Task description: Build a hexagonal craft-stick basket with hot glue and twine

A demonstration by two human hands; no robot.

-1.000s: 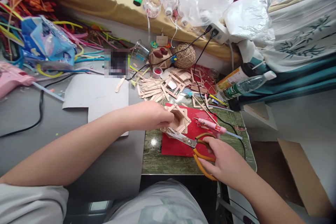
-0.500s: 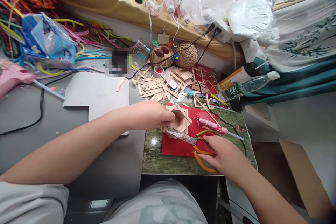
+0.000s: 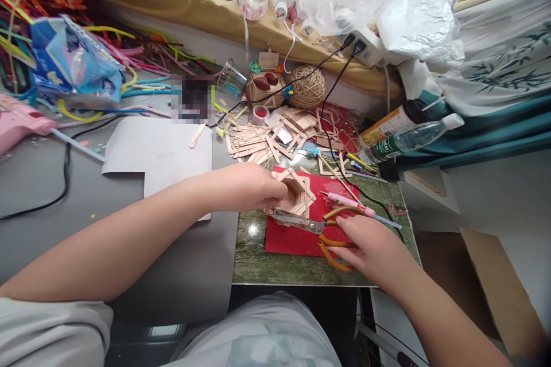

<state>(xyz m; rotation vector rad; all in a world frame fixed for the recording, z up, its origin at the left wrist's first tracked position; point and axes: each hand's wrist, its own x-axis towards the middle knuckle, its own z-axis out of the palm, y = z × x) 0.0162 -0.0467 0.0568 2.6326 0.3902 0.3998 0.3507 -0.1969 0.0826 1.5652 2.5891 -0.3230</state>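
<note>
My left hand (image 3: 258,188) grips the near-left side of a star-shaped box of stacked popsicle sticks (image 3: 305,200), its hollow middle facing up. Fingers hide that side of the box. My right hand (image 3: 373,246) is closed on the orange handles of a pair of scissors (image 3: 321,228). Their blades point left and lie along the box's near edge, close to my left fingertips. Under the box is a red sheet (image 3: 284,243). Just right of the box lies a pink glue gun (image 3: 346,200) with a stick of glue out of its back.
Behind the box lies a heap of popsicle sticks (image 3: 249,143), beside a twine ball (image 3: 306,87) and a small cup of red bits (image 3: 260,115). A black cord (image 3: 328,109) crosses the table. A plastic bottle (image 3: 413,140) leans at the right; white card (image 3: 172,152) lies left.
The scissor blades have come closer together, and my right hand has shifted slightly right and up. My left hand stays on the popsicle-stick box.
</note>
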